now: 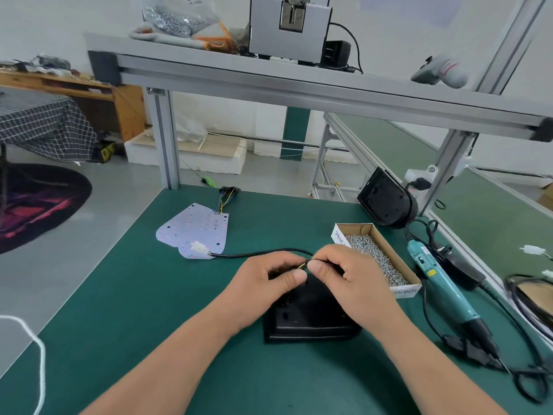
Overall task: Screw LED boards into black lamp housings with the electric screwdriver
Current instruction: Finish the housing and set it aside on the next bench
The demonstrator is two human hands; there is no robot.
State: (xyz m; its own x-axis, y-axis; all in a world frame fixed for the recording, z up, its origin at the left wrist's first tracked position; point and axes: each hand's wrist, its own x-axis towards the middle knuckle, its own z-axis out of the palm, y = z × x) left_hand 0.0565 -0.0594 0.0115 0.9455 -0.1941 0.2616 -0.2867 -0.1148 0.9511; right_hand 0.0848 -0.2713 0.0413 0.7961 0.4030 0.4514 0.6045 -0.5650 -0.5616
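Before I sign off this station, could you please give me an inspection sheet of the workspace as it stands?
Surface: green mat, carrying all the job's parts.
Job's things: LED board lies unmounted, far left; black lamp housing lies under the hands; second housing leans, far right; screw box is open and stocked; electric screwdriver lies unheld, right.
Clutter: bag of screws and grey machine on the upper shelf.
Grippers: left hand and right hand both pinch the black cable.
Cables: the black cable ends in a white connector at the board's near edge; screwdriver cord loops at the right.
Surroundings: conveyor to the right; dark rug on the floor, left.
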